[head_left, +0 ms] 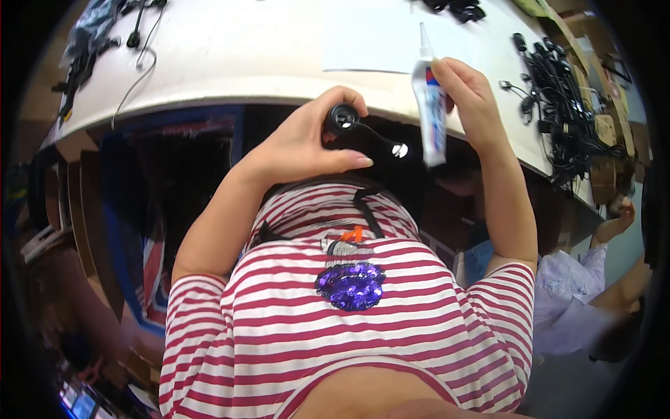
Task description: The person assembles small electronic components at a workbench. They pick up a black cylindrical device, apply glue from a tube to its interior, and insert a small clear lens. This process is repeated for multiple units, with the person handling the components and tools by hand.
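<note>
My left hand (296,143) curls its fingers around a small round black part (343,119) with an open, hollow-looking end facing up. From it a thin dark wire runs to the right, with a small shiny silver disc (399,150) at its end. Over the table's near edge, my right hand (472,94) pinches a white glue tube (430,119) with red and blue print. The tube stands nearly upright, its narrow clear nozzle (423,40) pointing away from me and touching nothing. A gap separates the tube from the black part.
On the pale table (230,56), a white sheet (370,42) lies beyond my hands. Bundled black cables (555,105) fill the right side; more cables and black parts (80,70) lie at far left. A blue-edged bin (118,258) stands below left. Another person (569,286) sits at right.
</note>
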